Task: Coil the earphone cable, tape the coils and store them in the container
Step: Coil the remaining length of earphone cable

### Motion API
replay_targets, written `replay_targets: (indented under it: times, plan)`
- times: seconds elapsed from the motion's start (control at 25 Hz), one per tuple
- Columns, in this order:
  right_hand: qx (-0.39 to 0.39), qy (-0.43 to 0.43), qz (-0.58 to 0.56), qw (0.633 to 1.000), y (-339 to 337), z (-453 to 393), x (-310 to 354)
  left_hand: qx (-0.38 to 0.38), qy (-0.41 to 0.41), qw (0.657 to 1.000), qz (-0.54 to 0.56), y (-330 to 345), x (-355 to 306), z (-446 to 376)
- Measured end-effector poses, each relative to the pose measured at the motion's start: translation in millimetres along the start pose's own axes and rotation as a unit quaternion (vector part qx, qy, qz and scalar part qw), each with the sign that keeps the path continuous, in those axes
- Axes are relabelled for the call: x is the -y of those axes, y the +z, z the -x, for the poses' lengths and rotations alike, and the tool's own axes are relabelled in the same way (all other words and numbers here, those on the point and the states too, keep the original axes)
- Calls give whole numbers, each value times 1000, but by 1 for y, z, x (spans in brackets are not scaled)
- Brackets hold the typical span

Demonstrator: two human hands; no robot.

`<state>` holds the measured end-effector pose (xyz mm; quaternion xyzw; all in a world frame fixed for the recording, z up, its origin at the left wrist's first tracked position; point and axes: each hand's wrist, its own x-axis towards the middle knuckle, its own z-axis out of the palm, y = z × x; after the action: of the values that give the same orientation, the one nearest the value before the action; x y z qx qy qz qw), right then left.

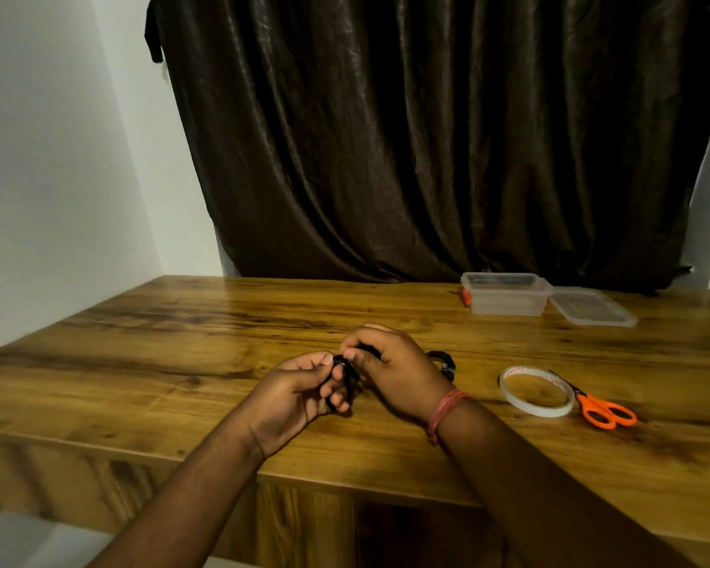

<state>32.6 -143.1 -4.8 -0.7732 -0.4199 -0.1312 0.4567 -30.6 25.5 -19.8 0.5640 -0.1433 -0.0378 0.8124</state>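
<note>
Left hand (300, 387) curled round small black earphone cable (342, 373) coil, held just above table (140, 362). Right hand (390, 366) pinched same coil from other side, thumb on top. Risk judged: loops springing loose if either pinch eased before taping, both hands occupied. Second dark bundle (443, 362) just right of right hand, partly hidden. Tape roll (535, 390) farther right of hands, touching orange scissors (603, 409). Open container (507, 293) beyond tape roll, lid (593, 307) beside it. Nothing blocking reach.
</note>
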Motion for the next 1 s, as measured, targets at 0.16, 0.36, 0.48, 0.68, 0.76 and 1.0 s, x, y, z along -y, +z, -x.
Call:
replay_targets:
  times: [0.16, 0.36, 0.48, 0.68, 0.76, 1.0]
  plan:
    - [41, 65, -72, 994, 2, 3, 0, -34, -2, 998, 46, -1, -3, 1]
    - [61, 55, -90, 993, 1, 4, 3, -26, -19, 999, -19, -3, 0, 1]
    - [77, 64, -128, 987, -2, 3, 2, -13, -35, 999, -24, -4, -1, 2]
    - [105, 83, -239, 962, -2, 4, 4, -18, -59, 998, -12, -6, -3, 2]
    - [102, 89, -255, 957, 0, 4, 5, -29, -60, 998, -2, -6, -4, 1]
    - [75, 111, -263, 955, 3, 1, 1, -80, -46, 996, 16, -3, -1, -5]
